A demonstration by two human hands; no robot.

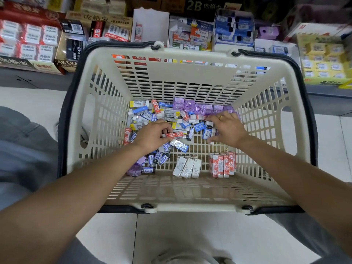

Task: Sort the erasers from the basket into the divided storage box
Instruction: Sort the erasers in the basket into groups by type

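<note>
A cream plastic basket [190, 73] fills the middle of the frame, and the loose erasers [152, 117] lie heaped across the upper part of its slatted floor. Some are already grouped low in the basket: a stack of red-and-white ones [222, 165] at lower right, three white ones [187, 167] beside them, and dark-sleeved ones at lower left. A row of purple cased erasers [202, 107] lines the far wall.

These look like small, light, stiff blocks in paper sleeves. They should not crush or break. The glossy sleeves may slide against each other, so pinching one across its two long sides, near the middle, seems the surest hold. They are small enough that several could be gathered at once.

The left hand [152, 136] reaches in from the lower left, palm down, and its fingers [163, 130] pinch a red-sleeved eraser [174, 135] at one end, the eraser lying level and pointing right. The right hand [227, 128] comes from the lower right, palm down with a ring showing. Its thumb and fingers curl round a blue-and-white eraser [207, 131] standing roughly on end at the edge of the heap.

Cartons of boxed erasers [28, 39] line the shelf along the top of the frame. Which of them is the divided storage box I cannot tell.
</note>
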